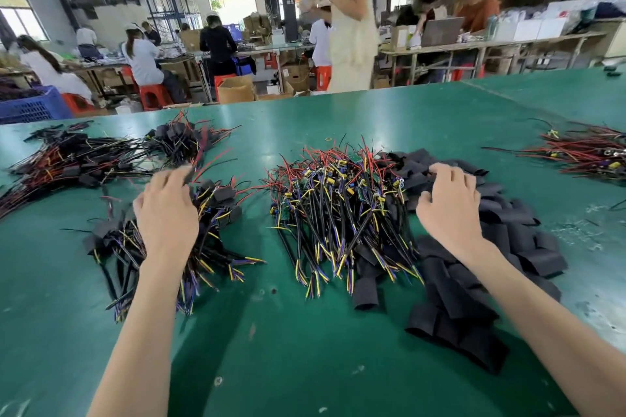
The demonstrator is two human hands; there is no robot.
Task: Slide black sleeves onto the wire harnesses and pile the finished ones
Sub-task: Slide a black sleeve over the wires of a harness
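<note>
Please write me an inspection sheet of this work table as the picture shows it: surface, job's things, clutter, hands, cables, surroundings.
Surface: green table, scuffed, with small pale specks.
Job's things: bare wire harnesses piled in the middle; black sleeves heaped to their right; sleeved harnesses piled to their left; second sleeved pile far left.
Clutter: red-and-black wire bundle far right.
Hands: left hand over the sleeved harnesses, fingers blurred; right hand on the black sleeves, fingers bent down; whether either grips something cannot be told.
Cables: nothing seen besides the harness wires.
Surroundings: people working behind the table, red stools, blue crate, cardboard boxes.
</note>
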